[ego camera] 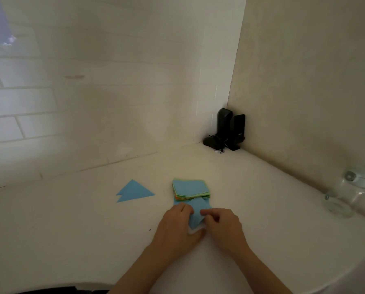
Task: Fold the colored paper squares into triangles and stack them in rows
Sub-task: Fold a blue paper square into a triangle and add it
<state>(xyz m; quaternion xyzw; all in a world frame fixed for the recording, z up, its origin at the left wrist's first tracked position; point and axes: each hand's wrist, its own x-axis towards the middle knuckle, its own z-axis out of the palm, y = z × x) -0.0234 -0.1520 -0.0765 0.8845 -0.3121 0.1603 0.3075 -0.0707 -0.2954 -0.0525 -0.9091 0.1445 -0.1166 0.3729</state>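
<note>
A blue paper square (196,215) lies on the white table just in front of the stack, partly folded over. My left hand (177,224) pinches its left side and my right hand (224,225) pinches its right side, fingers curled over the paper. Behind it sits a stack of colored paper squares (191,188), blue on top with green and orange edges showing. To the left, two folded blue triangles (133,192) lie overlapped on the table.
A black device with cables (226,132) stands in the far corner where the two walls meet. Clear glass items (345,196) sit at the right by the wall. The table's front edge (71,284) curves near me.
</note>
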